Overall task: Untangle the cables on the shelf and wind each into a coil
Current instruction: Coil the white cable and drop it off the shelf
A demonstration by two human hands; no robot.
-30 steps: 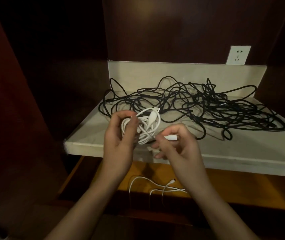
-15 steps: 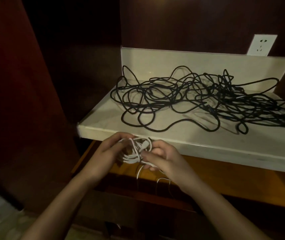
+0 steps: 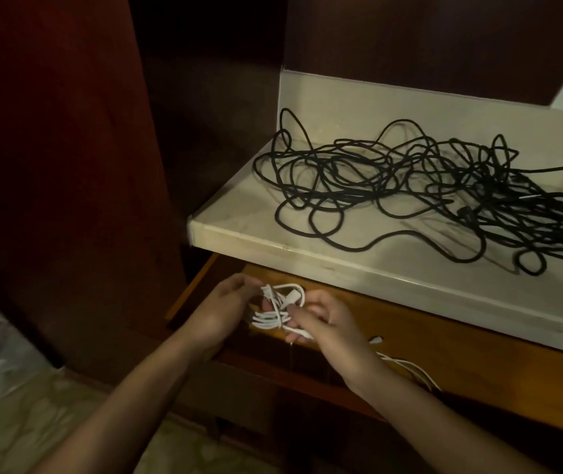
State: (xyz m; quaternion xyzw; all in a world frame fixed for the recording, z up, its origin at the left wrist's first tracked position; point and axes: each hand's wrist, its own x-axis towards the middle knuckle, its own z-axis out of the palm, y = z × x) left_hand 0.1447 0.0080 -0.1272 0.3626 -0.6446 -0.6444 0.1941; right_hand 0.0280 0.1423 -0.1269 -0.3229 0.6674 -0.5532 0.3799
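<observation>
Dark wooden cabinet walls surround a pale shelf [image 3: 341, 268] bearing tangled black cables [image 3: 427, 186]; below its front edge, above a wooden ledge [image 3: 478, 364], the left hand [image 3: 218, 313] grips a coiled white cable [image 3: 278, 309]; the right hand [image 3: 328, 323] pinches its loose end.

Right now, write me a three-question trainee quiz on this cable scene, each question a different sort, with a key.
1. True or false: the black cable tangle lies on the pale shelf.
2. Which hands hold the white cable bundle? A) left hand only B) right hand only C) both
3. Fill in: loose white cable lies on the wooden surface ____ the shelf.

Key: 1 true; 2 C; 3 below.
</observation>
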